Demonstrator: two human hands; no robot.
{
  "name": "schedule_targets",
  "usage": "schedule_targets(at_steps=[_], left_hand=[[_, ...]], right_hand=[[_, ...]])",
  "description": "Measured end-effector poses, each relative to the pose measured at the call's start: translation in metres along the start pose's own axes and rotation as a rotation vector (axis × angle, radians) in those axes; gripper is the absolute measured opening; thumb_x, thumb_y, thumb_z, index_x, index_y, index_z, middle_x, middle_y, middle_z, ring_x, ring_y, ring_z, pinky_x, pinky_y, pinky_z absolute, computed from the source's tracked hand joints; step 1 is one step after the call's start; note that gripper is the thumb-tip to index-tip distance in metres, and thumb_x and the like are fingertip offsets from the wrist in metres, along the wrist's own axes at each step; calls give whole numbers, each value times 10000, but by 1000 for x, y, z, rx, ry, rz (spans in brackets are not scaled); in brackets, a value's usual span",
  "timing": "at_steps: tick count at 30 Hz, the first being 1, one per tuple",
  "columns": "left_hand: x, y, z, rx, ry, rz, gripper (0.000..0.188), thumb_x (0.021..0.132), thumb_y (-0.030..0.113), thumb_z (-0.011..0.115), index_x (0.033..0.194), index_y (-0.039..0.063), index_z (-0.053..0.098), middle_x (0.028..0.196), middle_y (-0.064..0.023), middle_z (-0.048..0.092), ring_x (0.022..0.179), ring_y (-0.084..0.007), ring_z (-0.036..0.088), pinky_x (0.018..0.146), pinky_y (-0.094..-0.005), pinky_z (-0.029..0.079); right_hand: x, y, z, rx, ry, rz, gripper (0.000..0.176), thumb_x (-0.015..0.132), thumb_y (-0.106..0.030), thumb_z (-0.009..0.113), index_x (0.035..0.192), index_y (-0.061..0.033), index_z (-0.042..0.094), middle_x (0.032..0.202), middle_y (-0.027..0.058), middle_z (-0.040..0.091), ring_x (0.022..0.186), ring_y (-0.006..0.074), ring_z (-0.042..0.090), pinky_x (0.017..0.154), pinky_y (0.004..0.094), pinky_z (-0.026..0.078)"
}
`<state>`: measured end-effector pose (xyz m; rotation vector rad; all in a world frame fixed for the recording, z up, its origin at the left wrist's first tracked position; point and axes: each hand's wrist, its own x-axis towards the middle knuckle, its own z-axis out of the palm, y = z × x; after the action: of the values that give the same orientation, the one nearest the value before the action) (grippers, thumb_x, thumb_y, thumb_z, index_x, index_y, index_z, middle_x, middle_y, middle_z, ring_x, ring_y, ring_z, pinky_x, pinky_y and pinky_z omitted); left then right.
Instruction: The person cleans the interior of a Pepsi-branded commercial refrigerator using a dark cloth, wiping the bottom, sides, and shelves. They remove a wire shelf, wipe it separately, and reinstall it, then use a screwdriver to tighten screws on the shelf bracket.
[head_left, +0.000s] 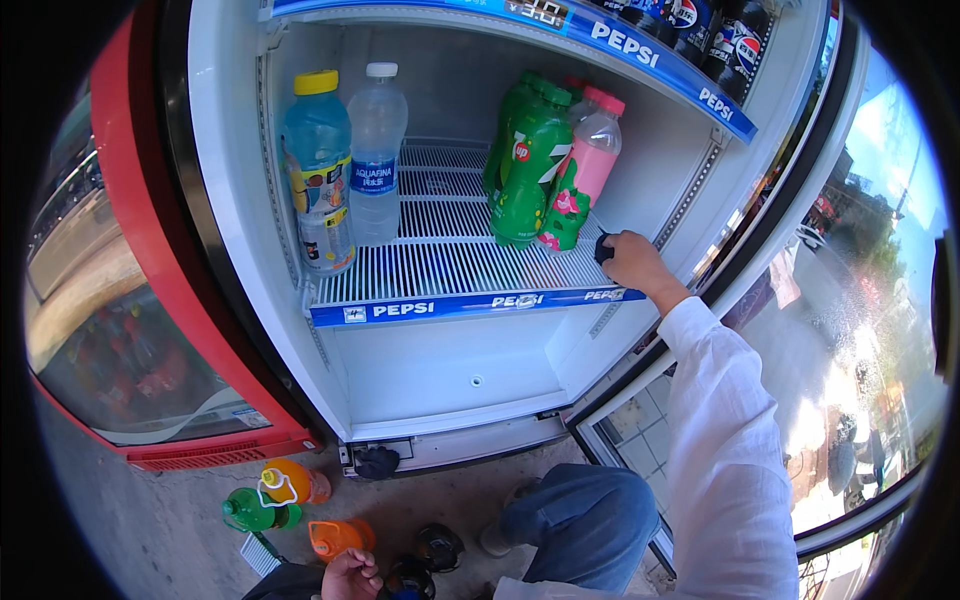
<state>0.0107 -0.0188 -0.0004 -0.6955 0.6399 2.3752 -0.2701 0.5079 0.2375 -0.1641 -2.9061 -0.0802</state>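
Note:
My right hand (636, 264) reaches into the fridge and grips a dark bunched cloth (602, 248) at the right front of the wire shelf (450, 262). Just behind it stand a pink-capped bottle (583, 176) with a floral label and green 7UP bottles (529, 176). On the shelf's left side are an Aquafina water bottle (376, 161) and a yellow-capped bottle (319, 169) with a blue upper part. My left hand (351, 576) is low in the view, its fingers loosely curled around nothing visible, near an orange drink bottle (337, 538).
The glass door (847, 360) stands open on the right. Below the shelf is the white fridge floor (450, 375); a dark cloth (376, 463) lies at its base. Green (251, 510) and yellow-capped orange (289, 481) bottles and dark bottles (439, 547) stand on the ground. A red cooler (247, 375) adjoins at left.

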Motion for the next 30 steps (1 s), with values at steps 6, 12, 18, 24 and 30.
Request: schedule_targets(at_steps=[6,12,18,24,30], left_hand=[[-3,0,-4,-5,-35,14,67,860,94,600,926,97,608,865,-35,611,704,-137,535,620,-253,457],[2,-4,-4,3,-10,-5,61,859,99,599,918,93,615,871,-39,614,701,-137,529,614,-258,447],[-2,0,-8,1,10,-4,55,864,94,589,915,96,610,866,-36,608,696,-134,525,609,-260,447],[-3,0,1,12,-8,-8,56,866,97,588,919,103,608,861,-34,599,702,-133,523,603,-259,445],[2,-5,2,25,-8,-36,54,871,99,587,923,103,604,874,-32,597,705,-131,521,613,-262,447]], right_hand=[[3,5,-22,-15,-158,108,324,779,-221,546,892,17,734,982,273,683,956,401,664,884,439,518],[15,3,-29,136,-282,97,305,791,-205,530,864,27,715,952,237,697,851,372,677,797,395,528],[-33,-56,-43,1483,-293,407,288,779,-70,507,991,70,643,879,123,682,708,210,667,699,271,573],[-131,-95,26,1632,-799,275,301,774,-81,459,959,49,657,898,60,662,803,133,627,788,237,509],[-71,-27,131,2513,51,760,292,938,-193,413,1052,-49,639,1105,130,684,1029,267,658,931,426,518]])
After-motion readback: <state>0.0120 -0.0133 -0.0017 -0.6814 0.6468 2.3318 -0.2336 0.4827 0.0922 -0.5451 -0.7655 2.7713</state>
